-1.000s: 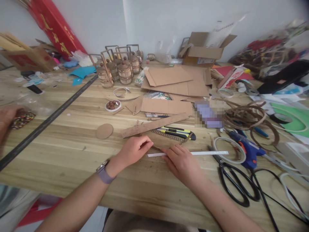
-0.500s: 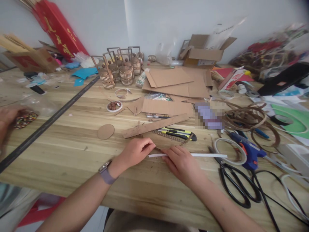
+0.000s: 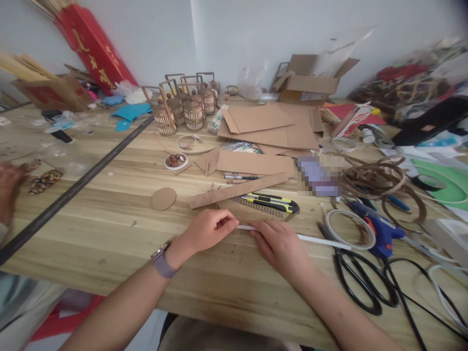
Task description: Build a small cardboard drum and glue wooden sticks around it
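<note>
A narrow white strip (image 3: 321, 241) runs slantwise across the table in front of me. My left hand (image 3: 210, 230), with a watch on its wrist, pinches the strip's left end between thumb and fingers. Over the middle of the strip, my right hand (image 3: 280, 243) is closed with its fingers bent, covering that stretch. Just beyond my hands lies a yellow-and-black utility knife (image 3: 270, 202), beside a corrugated strip and a long cardboard piece (image 3: 237, 190). The strip's right end reaches the black scissors (image 3: 360, 282) and a white ring (image 3: 350, 229).
A cardboard disc (image 3: 164, 199) lies left of my hands, with a bowl of brown beads (image 3: 176, 161) behind it. A blue glue gun (image 3: 378, 229) and cables are at right. Small bamboo lanterns (image 3: 193, 114) stand behind. Another person's hand (image 3: 9, 187) is at far left.
My left hand now grips the white strip's left end, which lay free beside it before. The strip has shifted slightly right and tilted. The other person's hand has moved away from a beaded bundle.
</note>
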Demonstrator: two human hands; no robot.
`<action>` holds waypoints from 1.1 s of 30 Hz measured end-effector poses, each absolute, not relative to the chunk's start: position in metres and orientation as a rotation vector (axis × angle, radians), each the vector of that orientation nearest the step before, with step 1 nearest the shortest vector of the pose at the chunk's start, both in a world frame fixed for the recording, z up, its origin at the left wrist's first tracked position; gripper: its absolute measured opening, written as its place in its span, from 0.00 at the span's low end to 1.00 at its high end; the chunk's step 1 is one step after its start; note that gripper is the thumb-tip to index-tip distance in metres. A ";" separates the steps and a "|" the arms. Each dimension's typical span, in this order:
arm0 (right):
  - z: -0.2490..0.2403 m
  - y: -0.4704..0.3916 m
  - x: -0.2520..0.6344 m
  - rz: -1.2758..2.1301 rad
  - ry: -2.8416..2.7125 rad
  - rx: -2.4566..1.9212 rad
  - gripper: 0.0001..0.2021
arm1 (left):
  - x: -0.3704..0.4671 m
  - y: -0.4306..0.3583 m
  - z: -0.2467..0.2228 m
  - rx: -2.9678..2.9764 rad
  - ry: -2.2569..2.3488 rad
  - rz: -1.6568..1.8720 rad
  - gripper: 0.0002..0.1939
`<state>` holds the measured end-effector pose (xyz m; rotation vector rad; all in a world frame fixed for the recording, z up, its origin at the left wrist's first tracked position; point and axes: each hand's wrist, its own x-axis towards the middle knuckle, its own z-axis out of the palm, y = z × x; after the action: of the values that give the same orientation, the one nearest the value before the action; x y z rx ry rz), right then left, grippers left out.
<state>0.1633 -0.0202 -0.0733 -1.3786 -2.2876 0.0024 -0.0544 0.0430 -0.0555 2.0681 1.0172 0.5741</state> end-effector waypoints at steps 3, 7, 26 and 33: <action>-0.074 -0.019 0.165 -0.004 -2.279 -1.389 0.11 | -0.055 0.042 -0.053 2.040 1.016 0.570 0.10; -0.075 -0.019 0.166 -0.001 -2.282 -1.396 0.10 | -0.053 0.042 -0.053 2.062 1.049 0.551 0.08; -0.079 -0.019 0.165 0.101 -2.269 -1.431 0.11 | -0.052 0.039 -0.051 2.070 1.003 0.541 0.08; -0.076 -0.019 0.164 0.082 -2.257 -1.440 0.11 | -0.051 0.038 -0.050 2.072 0.999 0.554 0.08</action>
<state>0.1645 -0.0195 -0.0762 -1.4397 -2.2566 0.0817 -0.0507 0.0384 -0.0496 2.0722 0.9988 0.5539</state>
